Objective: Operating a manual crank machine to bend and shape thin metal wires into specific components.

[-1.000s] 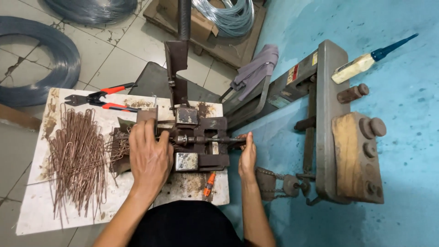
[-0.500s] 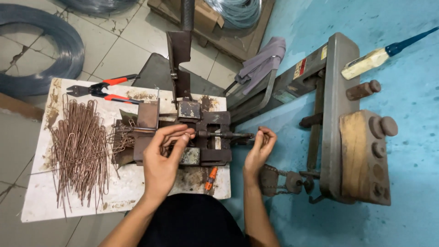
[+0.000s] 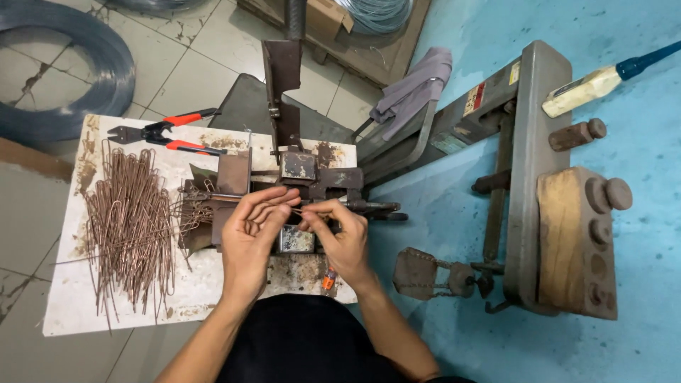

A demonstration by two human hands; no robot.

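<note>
Left hand [image 3: 250,234] and right hand [image 3: 339,237] are pinching a thin rusty wire piece [image 3: 299,211] over the rusted iron bending jig [image 3: 298,186]; risk: fingers are nearing pinch points, and the wire may be slipping.

Cardboard box [image 3: 328,14] at top centre, brown, partly cut off; two small labels on the grey metal frame [image 3: 533,177] at right: red-and-white sticker [image 3: 475,99], yellow tag [image 3: 514,72] near its top.
</note>
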